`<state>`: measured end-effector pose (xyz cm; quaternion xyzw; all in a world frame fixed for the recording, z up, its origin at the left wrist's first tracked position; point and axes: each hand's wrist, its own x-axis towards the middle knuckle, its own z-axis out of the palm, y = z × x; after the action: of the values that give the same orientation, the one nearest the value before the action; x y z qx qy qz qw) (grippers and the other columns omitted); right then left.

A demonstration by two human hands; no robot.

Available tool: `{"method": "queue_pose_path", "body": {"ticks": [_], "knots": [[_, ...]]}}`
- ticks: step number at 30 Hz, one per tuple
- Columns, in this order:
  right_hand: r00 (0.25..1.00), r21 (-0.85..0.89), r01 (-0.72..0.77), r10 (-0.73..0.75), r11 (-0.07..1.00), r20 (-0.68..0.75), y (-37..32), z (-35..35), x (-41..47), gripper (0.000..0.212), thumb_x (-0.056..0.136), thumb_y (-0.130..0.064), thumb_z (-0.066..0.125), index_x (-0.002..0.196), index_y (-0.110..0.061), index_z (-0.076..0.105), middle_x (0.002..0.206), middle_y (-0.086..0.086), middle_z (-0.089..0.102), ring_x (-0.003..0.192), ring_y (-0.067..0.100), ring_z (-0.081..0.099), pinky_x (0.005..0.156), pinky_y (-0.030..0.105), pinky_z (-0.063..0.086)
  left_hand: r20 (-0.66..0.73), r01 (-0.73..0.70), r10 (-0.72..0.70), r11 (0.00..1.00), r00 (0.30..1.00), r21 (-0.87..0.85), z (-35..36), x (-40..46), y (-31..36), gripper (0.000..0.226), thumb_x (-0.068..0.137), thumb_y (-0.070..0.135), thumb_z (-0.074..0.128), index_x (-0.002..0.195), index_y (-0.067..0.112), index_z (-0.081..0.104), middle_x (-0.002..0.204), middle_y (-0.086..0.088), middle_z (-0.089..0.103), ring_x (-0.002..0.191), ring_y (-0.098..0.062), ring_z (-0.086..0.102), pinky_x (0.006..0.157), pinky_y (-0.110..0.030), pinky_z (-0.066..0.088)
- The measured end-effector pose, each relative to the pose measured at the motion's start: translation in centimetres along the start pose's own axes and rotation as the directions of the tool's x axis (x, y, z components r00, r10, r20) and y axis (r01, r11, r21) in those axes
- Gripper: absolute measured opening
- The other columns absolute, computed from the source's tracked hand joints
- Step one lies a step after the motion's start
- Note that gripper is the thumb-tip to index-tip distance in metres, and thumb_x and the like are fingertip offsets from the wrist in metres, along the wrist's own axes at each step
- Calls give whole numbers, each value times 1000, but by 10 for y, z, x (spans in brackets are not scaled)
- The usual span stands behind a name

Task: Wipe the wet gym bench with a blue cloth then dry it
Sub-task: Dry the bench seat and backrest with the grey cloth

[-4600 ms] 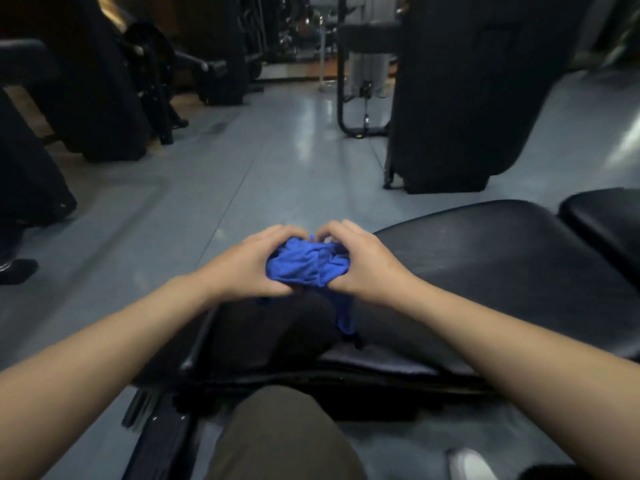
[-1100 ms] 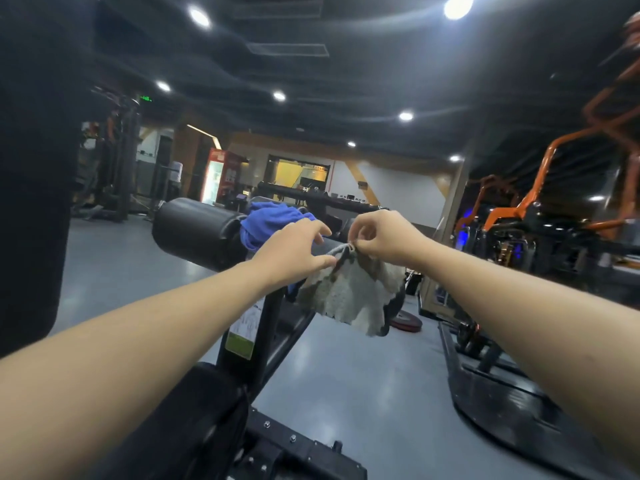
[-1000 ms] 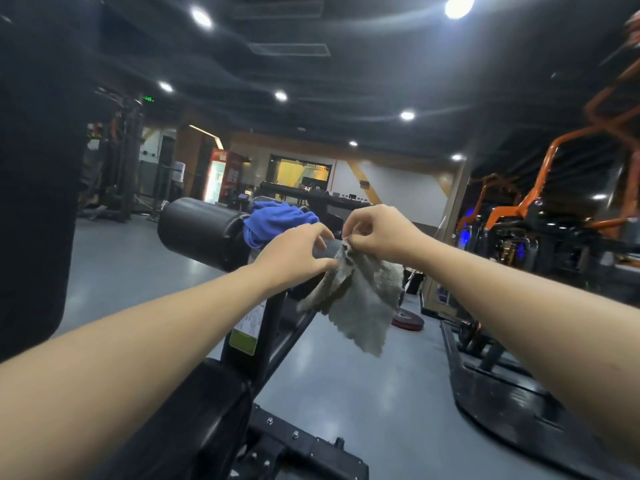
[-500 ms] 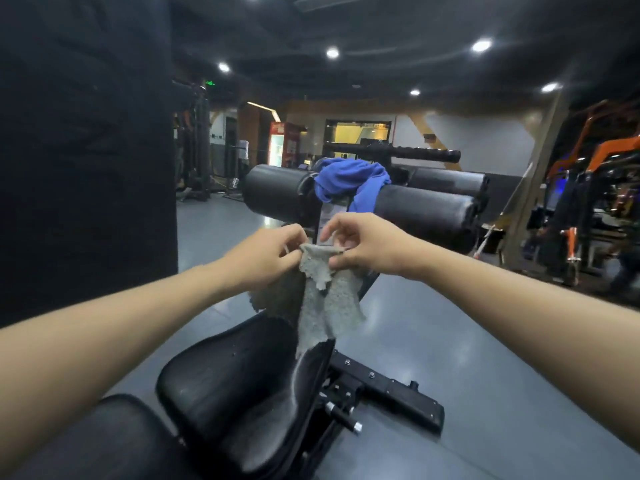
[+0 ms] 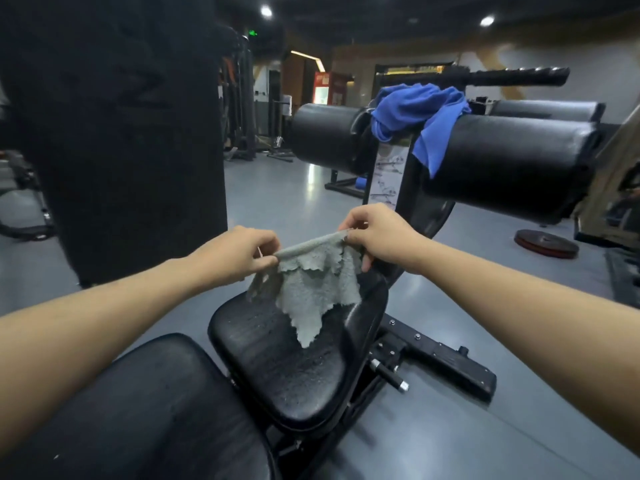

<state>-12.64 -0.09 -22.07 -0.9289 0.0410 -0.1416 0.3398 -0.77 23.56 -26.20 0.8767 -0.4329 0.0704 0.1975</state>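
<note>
With my left grip (image 5: 239, 256) and right grip (image 5: 375, 233) each pinching the grey cloth (image 5: 313, 289), I spread it flat, then press it along the wet seat pad (image 5: 287, 372).

This is a commercial gym. A black padded bench (image 5: 284, 368) with thick foam leg rollers (image 5: 512, 164) fills the foreground, a hanging black punching bag (image 5: 131, 133) stands at left, a weight plate (image 5: 546, 242) lies on the grey rubber floor (image 5: 284, 199), and steel racks (image 5: 239, 109) line the dim back wall under recessed ceiling spotlights (image 5: 266, 11).
</note>
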Motion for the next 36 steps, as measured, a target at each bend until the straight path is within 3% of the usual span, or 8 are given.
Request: {"method": "queue_pose_path", "body": {"ticks": [2,4,11,17,22,27,31,36], "knots": [[996,149,-75,82,986,-40,12,5,16,7,97,-6,61,93,-2,65,100,21,67,64,29,73,71,43,62,-78,55,-57,998,995,-23,6,20,-2,5,99,28,58,94,28,61,85,14,66,60,-16,68,56,-37,60],[987,214,-98,122,972,-102,24,7,34,7,97,-8,61,92,-6,66,99,15,69,74,19,72,74,33,62,-161,69,-77,996,984,-51,9,44,0,8,100,24,54,96,25,61,89,11,65,60,-15,67,58,-38,59],[971,57,-30,42,998,-235,58,-2,58,9,93,-14,62,86,-18,68,92,-3,71,88,12,64,78,29,51,-293,-10,9,1000,956,-4,32,84,-3,16,101,18,51,104,19,67,101,2,55,88,-19,59,79,-35,49],[997,21,-62,63,998,-52,84,14,7,12,89,-13,65,80,-20,69,85,0,72,82,18,67,80,43,56,-192,-158,163,987,968,38,74,27,2,20,99,18,55,113,16,70,98,10,48,91,-20,59,75,-27,39],[996,-104,-12,21,994,88,90,22,-46,5,91,-8,66,92,-10,71,96,1,70,94,19,65,88,34,51,-117,-232,233,972,965,28,106,-33,22,19,99,32,55,111,27,68,103,11,56,91,-15,60,71,-38,52],[974,-367,88,-2,926,227,87,30,-74,22,89,-6,55,93,-22,70,106,-6,64,102,19,60,91,36,48,-131,-195,203,978,970,70,118,-66,27,21,98,45,50,112,38,65,105,17,56,99,-7,56,69,-33,51],[964,-555,253,-160,792,212,72,39,-74,29,87,-25,40,103,-28,64,112,-10,59,106,18,56,91,37,45,-184,-135,140,990,973,36,120,-89,26,19,97,44,50,109,37,63,104,19,53,96,-3,50,72,-27,48],[881,-543,465,-307,699,360,71,71,-57,48,100,-48,41,138,-22,55,145,-1,49,133,17,44,112,36,34,-193,-63,71,997,979,47,122,-113,17,17,96,40,52,111,34,57,108,18,50,99,-4,47,72,-21,37]]}}
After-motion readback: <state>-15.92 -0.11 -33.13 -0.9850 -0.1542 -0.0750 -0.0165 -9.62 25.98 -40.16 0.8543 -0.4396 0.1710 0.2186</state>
